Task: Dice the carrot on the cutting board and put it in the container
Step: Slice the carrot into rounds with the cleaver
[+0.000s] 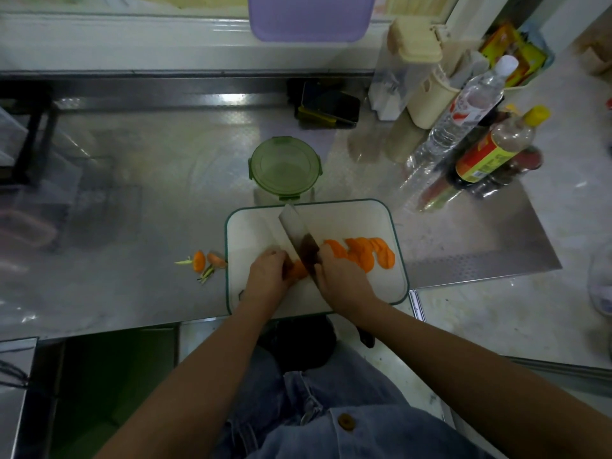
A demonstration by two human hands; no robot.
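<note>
A white cutting board (pixel 258 226) with a green rim lies at the counter's front edge. My left hand (pixel 266 274) grips the uncut carrot stub (pixel 298 270) on the board. My right hand (pixel 341 276) holds a cleaver (pixel 296 231) by its handle, the blade angled up-left and set against the stub. Several orange carrot slices (pixel 364 255) lie overlapping on the board's right side. A round green container (pixel 284 167) with its lid on stands just behind the board.
Carrot ends and green stalk scraps (pixel 203 261) lie on the steel counter left of the board. Bottles (pixel 463 117) and a sauce bottle (pixel 493 150) stand at the right. A dark phone (pixel 331 106) lies at the back. A purple tub (pixel 311 18) sits on the ledge.
</note>
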